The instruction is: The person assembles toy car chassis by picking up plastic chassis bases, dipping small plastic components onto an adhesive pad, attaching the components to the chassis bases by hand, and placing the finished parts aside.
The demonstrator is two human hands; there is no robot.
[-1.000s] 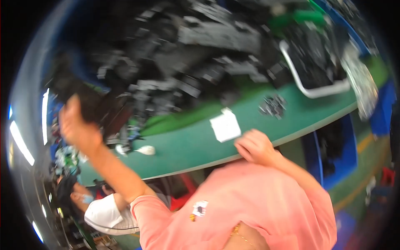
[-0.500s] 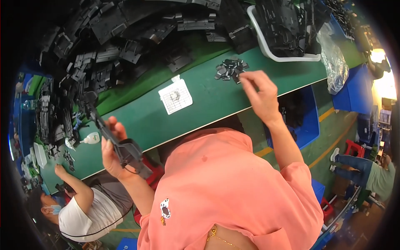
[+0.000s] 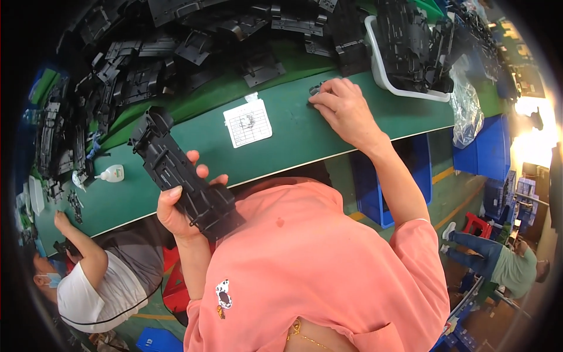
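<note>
My left hand (image 3: 177,216) grips a long black molded plastic part (image 3: 179,170), thumb on its near face and fingers behind. The part is tilted above the table's front edge, its ribbed, hollowed side facing up. Over a small pile of flat black pieces (image 3: 315,90) is my right hand (image 3: 352,114), its fingers bent and drawn together at the pile. The hand covers most of the pile, and what sits between its fingertips is hidden. Left of that hand, a white printed sheet (image 3: 237,135) lies on the green tabletop (image 3: 293,138).
Many black molded parts (image 3: 141,79) are heaped along the back. A white bin (image 3: 378,67) of similar parts stands at back right, near a clear plastic bag (image 3: 466,111). A white squeeze bottle (image 3: 111,173) is at left, beyond which a co-worker (image 3: 105,281) sits. Blue bins (image 3: 393,182) stand below.
The black part in my left hand has turned so its ribbed face shows more. My right hand has moved left onto the small pieces, fingers closing in. The view has shifted slightly.
</note>
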